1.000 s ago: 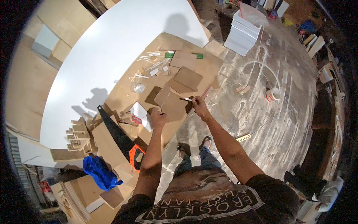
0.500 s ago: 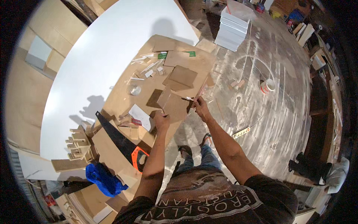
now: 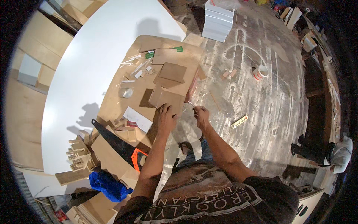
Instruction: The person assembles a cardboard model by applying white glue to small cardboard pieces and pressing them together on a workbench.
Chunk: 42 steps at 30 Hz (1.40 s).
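Head view: left hand (image 3: 166, 118) presses cardboard piece (image 3: 166, 99); right hand (image 3: 201, 115) pinches thin stick (image 3: 190, 104).

Stack of flat white boxes (image 3: 219, 20) on the floor at top centre, past the far end of the brown work board. Small white tub with a red label (image 3: 260, 72) on the floor to the right of the board, near loose wood scraps. Two small green rectangular packets (image 3: 150, 55) (image 3: 178, 49) lie flat at the far end of the board. White rectangular sheet (image 3: 137, 119) lies flat on the board just left of the left hand (image 3: 166, 118). No screens or signs
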Tool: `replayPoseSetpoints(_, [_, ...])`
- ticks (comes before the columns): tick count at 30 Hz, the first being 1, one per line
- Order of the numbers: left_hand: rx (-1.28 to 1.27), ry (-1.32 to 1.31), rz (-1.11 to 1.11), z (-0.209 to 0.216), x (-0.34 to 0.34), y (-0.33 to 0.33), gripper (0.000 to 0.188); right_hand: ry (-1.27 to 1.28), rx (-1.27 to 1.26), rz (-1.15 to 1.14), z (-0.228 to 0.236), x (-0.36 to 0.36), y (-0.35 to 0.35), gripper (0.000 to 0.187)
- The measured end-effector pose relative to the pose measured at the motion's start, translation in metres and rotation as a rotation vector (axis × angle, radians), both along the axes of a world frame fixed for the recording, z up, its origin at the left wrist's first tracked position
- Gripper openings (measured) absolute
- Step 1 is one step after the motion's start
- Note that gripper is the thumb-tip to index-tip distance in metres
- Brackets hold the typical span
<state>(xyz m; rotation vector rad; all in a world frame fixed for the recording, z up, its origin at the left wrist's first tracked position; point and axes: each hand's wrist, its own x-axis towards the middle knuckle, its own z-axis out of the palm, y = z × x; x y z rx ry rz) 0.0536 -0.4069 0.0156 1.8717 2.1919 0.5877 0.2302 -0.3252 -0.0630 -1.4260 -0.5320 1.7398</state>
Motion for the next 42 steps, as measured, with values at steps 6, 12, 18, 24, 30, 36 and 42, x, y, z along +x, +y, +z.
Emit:
replayPoseSetpoints(6, [-0.152,-0.045,-0.019,-0.021,-0.015,0.007,0.062,0.015,-0.011,0.008,0.002,-0.013,-0.010,0.007])
replayPoseSetpoints(12, [-0.197,-0.047,-0.048,-0.020,-0.013,0.009,0.061,0.065,0.035,-0.023,-0.007,-0.029,-0.006,0.009])
replayPoseSetpoints(18, [-0.189,-0.008,-0.036,-0.038,-0.021,0.004,0.066,-0.022,0.041,-0.032,0.011,-0.053,-0.008,0.008])
replayPoseSetpoints(24, [-0.156,-0.028,-0.066,-0.040,-0.017,0.009,0.063,-0.022,0.102,-0.005,0.006,-0.062,-0.007,0.006])
replayPoseSetpoints(30, [-0.129,-0.018,-0.050,-0.046,-0.021,0.005,0.060,-0.029,0.116,0.017,0.004,-0.063,-0.020,0.007])
replayPoseSetpoints(36, [-0.096,-0.019,-0.041,-0.036,-0.016,0.006,0.050,-0.156,0.141,0.099,0.005,-0.066,-0.029,0.007])
replayPoseSetpoints(42, [-0.091,-0.039,-0.060,-0.021,-0.014,0.005,0.049,-0.219,0.134,0.133,0.009,-0.066,-0.039,0.007])
